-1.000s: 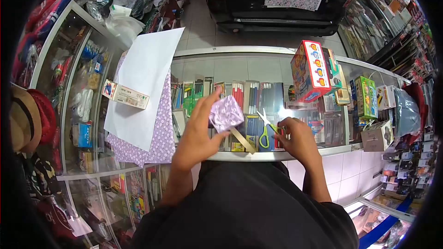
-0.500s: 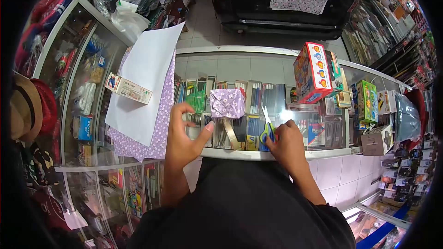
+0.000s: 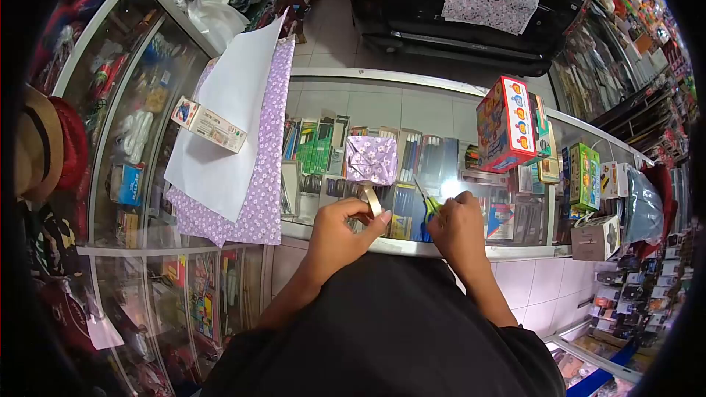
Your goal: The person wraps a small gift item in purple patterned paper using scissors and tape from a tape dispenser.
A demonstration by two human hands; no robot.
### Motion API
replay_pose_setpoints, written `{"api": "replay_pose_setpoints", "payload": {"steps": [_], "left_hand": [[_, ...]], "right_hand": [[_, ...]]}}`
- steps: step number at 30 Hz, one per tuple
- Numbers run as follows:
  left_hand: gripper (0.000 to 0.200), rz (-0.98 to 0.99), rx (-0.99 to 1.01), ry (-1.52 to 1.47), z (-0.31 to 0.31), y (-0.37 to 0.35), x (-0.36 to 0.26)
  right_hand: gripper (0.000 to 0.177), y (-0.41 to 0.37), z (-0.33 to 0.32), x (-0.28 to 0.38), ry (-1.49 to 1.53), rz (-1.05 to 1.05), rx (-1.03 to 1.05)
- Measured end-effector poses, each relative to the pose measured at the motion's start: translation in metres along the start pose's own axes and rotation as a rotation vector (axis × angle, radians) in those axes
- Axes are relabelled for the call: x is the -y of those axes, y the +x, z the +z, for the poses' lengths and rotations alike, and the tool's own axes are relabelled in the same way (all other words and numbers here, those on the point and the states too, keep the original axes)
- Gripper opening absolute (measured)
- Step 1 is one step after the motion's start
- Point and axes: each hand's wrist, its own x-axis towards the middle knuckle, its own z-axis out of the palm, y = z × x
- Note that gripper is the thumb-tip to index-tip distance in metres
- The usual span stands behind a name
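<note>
Glass counter (image 3: 331,73) fills the middle of the frame, its shelves below packed with pens and stationery too small to read, and more glass cases run down the left side. Near the lower centre the left hand (image 3: 344,229) has its fingers curled tight around one tape roll (image 3: 372,199), thumb on top. A strip of tape rises from the roll towards the parcel (image 3: 371,159) just above it. This single parcel, wrapped in purple flowered paper, sits on the glass at mid-frame. Right of the roll, the right hand (image 3: 460,229) is closed around the green and blue handles of one pair of scissors (image 3: 427,206), blades pointing up and left; whether the blades are parted is unclear. At left lie two sheets: a white sheet (image 3: 228,103) on top of flowered paper (image 3: 263,176), with one small printed carton (image 3: 209,123) resting on the white one; its print is too fine to read. A third flowered piece (image 3: 489,1) lies on the black car (image 3: 412,7) at the top, whose upper edge shows lettering that looks like "AVANZA". At right on the counter stand one red box (image 3: 506,119) with cartoon pictures, one green box (image 3: 585,165) and, lower, one brown box (image 3: 596,239). A hat (image 3: 35,143) hangs at far left. Nothing lies between the hands and the parcel.
</note>
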Motion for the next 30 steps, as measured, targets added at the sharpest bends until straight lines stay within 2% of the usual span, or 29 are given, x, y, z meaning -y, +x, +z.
{"api": "replay_pose_setpoints", "payload": {"steps": [3,5,9,12,15,17,18,19,21,22,24,25,27,28,30], "left_hand": [[0.024,-0.033,-0.004,-0.023,-0.004,-0.004,-0.007],[0.023,-0.085,-0.001,-0.03,-0.005,-0.007,-0.004],[0.023,-0.084,0.018,-0.191,-0.007,-0.008,0.0],[0.023,-0.164,0.039,-0.264,-0.012,-0.008,0.0],[0.024,-0.137,0.069,-0.3,-0.013,-0.006,0.004],[0.025,-0.075,0.047,-0.31,-0.011,-0.006,0.006],[0.025,-0.072,0.041,-0.312,-0.011,-0.006,0.007],[0.025,-0.08,0.048,-0.294,-0.011,-0.005,0.007],[0.024,-0.086,0.056,-0.276,-0.011,-0.005,0.006],[0.024,-0.094,0.069,-0.267,-0.012,-0.004,0.006],[0.023,-0.096,0.079,-0.255,-0.013,-0.003,0.006],[0.022,-0.096,0.067,-0.275,-0.012,-0.002,0.008],[0.021,-0.092,0.053,-0.295,-0.01,-0.002,0.012],[0.022,-0.089,0.051,-0.307,-0.009,-0.002,0.013],[0.023,-0.083,0.045,-0.318,-0.008,-0.001,0.014]], "right_hand": [[0.015,0.0,-0.003,-0.003,0.036,0.041,0.051],[0.015,-0.002,-0.004,-0.005,0.067,0.068,-0.011],[0.016,0.001,-0.011,-0.002,0.056,0.082,-0.016],[0.016,0.005,-0.013,-0.003,0.049,0.134,0.027],[0.015,0.009,-0.008,-0.013,0.122,0.092,-0.062],[0.015,0.017,-0.009,-0.012,0.288,0.032,-0.294],[0.017,0.019,-0.008,-0.013,0.46,0.012,-0.341],[0.015,0.023,-0.007,-0.016,0.431,-0.052,-0.406],[0.023,0.032,-0.003,-0.012,0.757,-0.047,-0.44],[0.023,0.036,-0.004,-0.009,0.757,-0.051,-0.442],[0.042,0.043,-0.006,0.0,0.849,-0.1,-0.344],[0.042,0.046,-0.012,0.011,0.851,-0.105,-0.347],[0.061,0.051,-0.025,0.04,0.702,-0.088,-0.272],[0.061,0.057,-0.024,0.047,0.703,-0.093,-0.274],[0.071,0.069,-0.024,0.059,0.56,-0.322,-0.281]]}}
